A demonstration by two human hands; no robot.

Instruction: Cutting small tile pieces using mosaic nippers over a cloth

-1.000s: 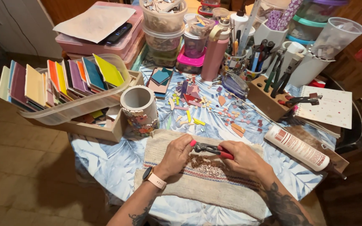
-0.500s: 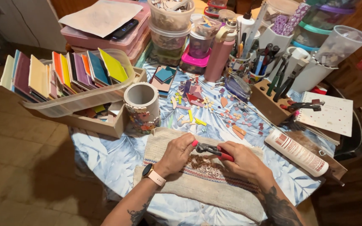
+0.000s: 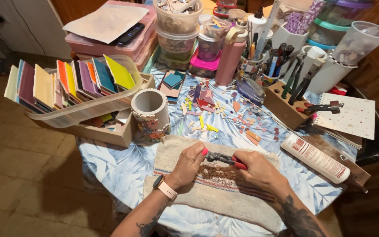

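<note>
Head view: lower centre of frame, right hand [image 3: 259, 169] clamped on the red handles of nippers [image 3: 225, 159]. Left hand [image 3: 188, 164] is closed at the tool's jaw end, fingertips pinched there; any piece held is too small to tell. Both hands rest over a woven cloth [image 3: 242, 197] on the desk [image 3: 110, 162]. Tile-covered cup [image 3: 151, 114] stands upper left of them; glue bottle [image 3: 316, 157] lies right.

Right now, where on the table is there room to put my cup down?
Bare tablecloth shows at the near left, between the wooden box, the mosaic cup and the woven mat. A smaller patch lies between the mat and the glue tube. The middle is crowded with tile chips; the far side is packed with tubs and tools.
</note>
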